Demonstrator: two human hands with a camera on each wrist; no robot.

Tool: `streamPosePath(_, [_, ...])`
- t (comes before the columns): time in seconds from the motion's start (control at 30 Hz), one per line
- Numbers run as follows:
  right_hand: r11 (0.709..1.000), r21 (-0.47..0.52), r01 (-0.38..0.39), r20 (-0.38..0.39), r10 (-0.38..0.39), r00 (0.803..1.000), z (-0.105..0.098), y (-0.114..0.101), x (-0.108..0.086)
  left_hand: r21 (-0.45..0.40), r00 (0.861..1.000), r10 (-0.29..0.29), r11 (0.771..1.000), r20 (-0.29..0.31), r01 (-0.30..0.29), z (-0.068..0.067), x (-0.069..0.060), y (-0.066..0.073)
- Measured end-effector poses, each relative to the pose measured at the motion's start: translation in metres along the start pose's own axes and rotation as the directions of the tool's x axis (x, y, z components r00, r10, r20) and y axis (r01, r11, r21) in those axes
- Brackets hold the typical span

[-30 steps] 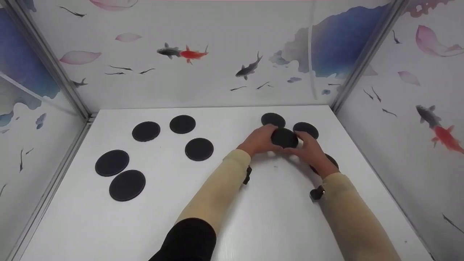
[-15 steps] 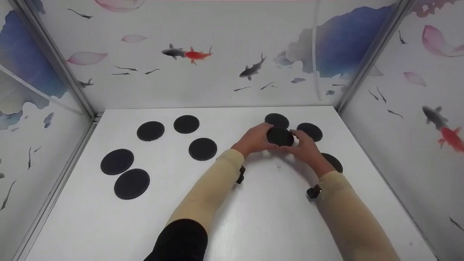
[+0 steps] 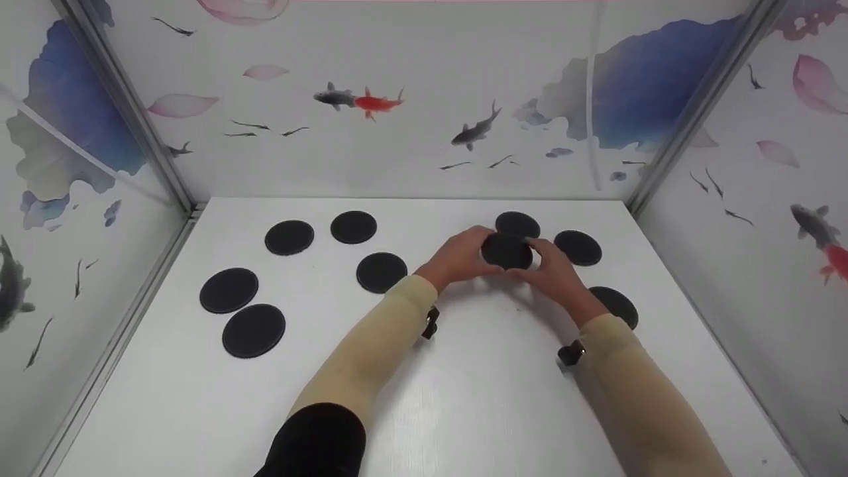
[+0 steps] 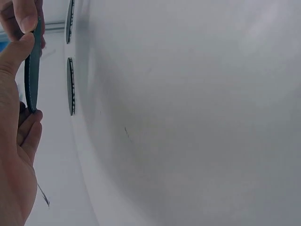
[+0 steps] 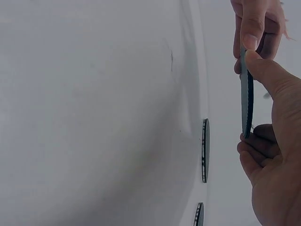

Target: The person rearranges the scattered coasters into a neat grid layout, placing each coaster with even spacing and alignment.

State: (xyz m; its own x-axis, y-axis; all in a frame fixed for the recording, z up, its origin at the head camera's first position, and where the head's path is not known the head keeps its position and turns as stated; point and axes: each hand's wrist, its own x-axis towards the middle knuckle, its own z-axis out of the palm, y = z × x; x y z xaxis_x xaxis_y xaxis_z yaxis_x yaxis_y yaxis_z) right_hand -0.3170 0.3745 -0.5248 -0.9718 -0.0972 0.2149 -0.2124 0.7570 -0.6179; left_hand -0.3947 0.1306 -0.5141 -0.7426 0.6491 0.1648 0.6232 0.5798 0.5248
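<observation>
Both hands hold one round black disc (image 3: 507,252) by its edges, raised off the white table in the head view. My left hand (image 3: 458,256) pinches its left side; my right hand (image 3: 558,277) pinches the right side. The left wrist view shows the disc (image 4: 33,70) edge-on between the thumb and fingers of the left hand (image 4: 14,141). From the right wrist view the disc (image 5: 247,94) also appears edge-on, with the right hand (image 5: 277,141) round it and the two thumbs close together at one end. Another disc (image 3: 518,224) lies just behind the held one.
To the right lie two discs (image 3: 578,248) (image 3: 615,307), the nearer partly hidden by the right wrist. Several more discs, among them one (image 3: 381,272) beside the left sleeve, lie on the left of the white table (image 3: 464,411). Printed walls (image 3: 411,53) enclose the back and sides.
Both hands have moved a little left with the held disc, away from the disc at the right. The head view has shifted slightly, so the table and walls appear further right.
</observation>
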Motion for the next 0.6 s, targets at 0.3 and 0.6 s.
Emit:
streamPosePath(0.3, [1.0, 0.014, 0.024, -0.011, -0.024, 1.0, 0.015, -0.01, 0.003, 0.052, 1.0, -0.01, 0.999, -0.006, 0.01, -0.008, -0.016, -0.008])
streamPosePath(0.6, [0.997, 0.001, 0.081, -0.007, -0.081, 0.997, 0.029, -0.027, 0.013, 0.14, 0.999, -0.012, 0.99, -0.037, 0.017, -0.023, -0.032, -0.016])
